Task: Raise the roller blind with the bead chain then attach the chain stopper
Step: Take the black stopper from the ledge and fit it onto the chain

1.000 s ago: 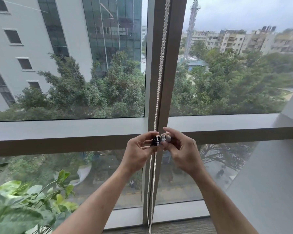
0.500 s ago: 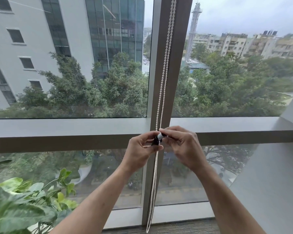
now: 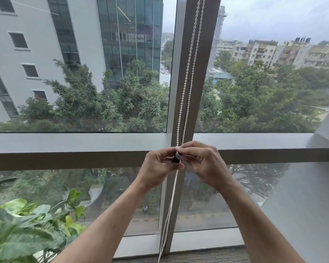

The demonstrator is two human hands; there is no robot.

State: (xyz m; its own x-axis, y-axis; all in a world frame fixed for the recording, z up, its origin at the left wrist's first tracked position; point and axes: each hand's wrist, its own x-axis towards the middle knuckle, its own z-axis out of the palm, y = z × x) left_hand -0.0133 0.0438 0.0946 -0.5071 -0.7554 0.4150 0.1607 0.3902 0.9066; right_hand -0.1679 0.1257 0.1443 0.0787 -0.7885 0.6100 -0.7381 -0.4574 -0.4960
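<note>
A white bead chain hangs in two strands down the brown window mullion and runs on below my hands toward the floor. A small black and white chain stopper sits on the chain at the height of the horizontal window bar. My left hand pinches the stopper from the left with thumb and fingers. My right hand pinches it from the right, fingertips over its top. The roller blind itself is out of view above the frame.
A grey horizontal window bar crosses behind my hands. A leafy green plant stands at the lower left. A grey wall slopes in at the right. Carpeted floor meets the window base.
My right fingers have closed further over the stopper, hiding its round white end. The two chain strands have drawn apart above my hands. The view has shifted slightly.
</note>
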